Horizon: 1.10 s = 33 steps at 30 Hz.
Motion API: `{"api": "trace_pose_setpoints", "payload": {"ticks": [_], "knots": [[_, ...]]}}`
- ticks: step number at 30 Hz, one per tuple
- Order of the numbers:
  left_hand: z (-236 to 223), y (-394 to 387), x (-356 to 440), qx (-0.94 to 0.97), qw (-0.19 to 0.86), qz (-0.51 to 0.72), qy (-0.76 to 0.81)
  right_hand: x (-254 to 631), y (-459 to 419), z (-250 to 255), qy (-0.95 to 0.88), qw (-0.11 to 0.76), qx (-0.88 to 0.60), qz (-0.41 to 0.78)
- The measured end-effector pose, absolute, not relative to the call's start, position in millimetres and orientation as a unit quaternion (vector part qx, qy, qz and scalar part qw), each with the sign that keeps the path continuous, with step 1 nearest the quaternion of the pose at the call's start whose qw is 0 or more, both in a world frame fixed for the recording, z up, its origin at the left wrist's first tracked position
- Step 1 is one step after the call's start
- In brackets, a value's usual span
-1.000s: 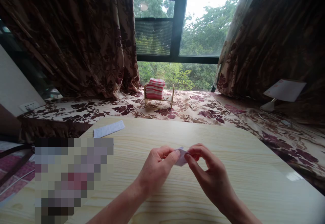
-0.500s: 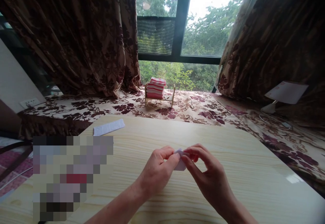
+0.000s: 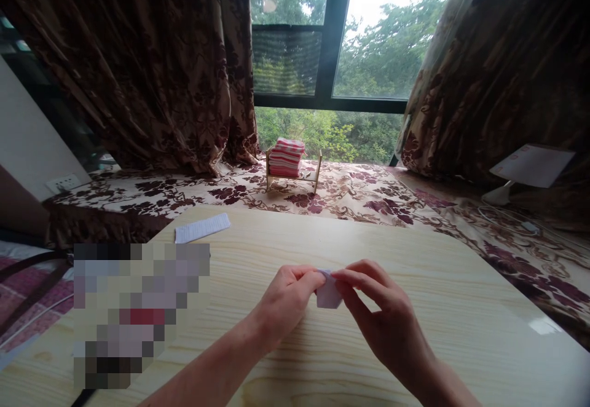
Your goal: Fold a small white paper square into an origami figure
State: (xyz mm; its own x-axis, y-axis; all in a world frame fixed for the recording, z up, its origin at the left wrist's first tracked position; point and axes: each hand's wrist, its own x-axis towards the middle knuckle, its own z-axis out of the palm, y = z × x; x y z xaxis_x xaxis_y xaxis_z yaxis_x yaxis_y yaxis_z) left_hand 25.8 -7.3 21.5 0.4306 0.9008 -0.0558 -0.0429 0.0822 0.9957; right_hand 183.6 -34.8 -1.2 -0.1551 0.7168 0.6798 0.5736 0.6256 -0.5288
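A small piece of folded pale paper (image 3: 329, 294) is held up between my two hands, above the light wooden table (image 3: 442, 296). My left hand (image 3: 290, 296) pinches its upper left side, the thumb lying across the front. From the other side, my right hand (image 3: 380, 299) grips the upper right edge between thumb and fingertips. The ends of several fingers are hidden behind the paper and the hands.
A flat white strip with printed lines (image 3: 203, 228) lies at the table's back left. Nearer on the left is a pixelated area. Beyond the table, a small wooden rack (image 3: 318, 170) with folded red-and-white cloths (image 3: 286, 158) and a white lamp (image 3: 532, 164) stand on the window seat.
The right thumb and fingertips have shifted on the paper, and more of its front now shows. The whole view has moved slightly; both hands stay on the paper.
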Motion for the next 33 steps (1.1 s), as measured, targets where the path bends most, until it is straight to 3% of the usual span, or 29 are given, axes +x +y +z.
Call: {"api": "trace_pose_setpoints", "payload": {"ticks": [12, 18, 26, 33], "knots": [[22, -7, 26, 0.552, 0.643, 0.368, 0.382, 192, -37, 10, -0.830, 0.401, -0.385, -0.040], [24, -8, 24, 0.588, 0.616, 0.364, 0.377, 190, -37, 8, -0.820, 0.421, -0.387, -0.004], [23, -8, 24, 0.633, 0.569, 0.362, 0.381, 183, -38, 9, -0.744, 0.489, -0.430, 0.148], [21, -8, 26, 0.630, 0.562, 0.370, 0.388, 183, -38, 4, -0.757, 0.480, -0.428, 0.117]]}}
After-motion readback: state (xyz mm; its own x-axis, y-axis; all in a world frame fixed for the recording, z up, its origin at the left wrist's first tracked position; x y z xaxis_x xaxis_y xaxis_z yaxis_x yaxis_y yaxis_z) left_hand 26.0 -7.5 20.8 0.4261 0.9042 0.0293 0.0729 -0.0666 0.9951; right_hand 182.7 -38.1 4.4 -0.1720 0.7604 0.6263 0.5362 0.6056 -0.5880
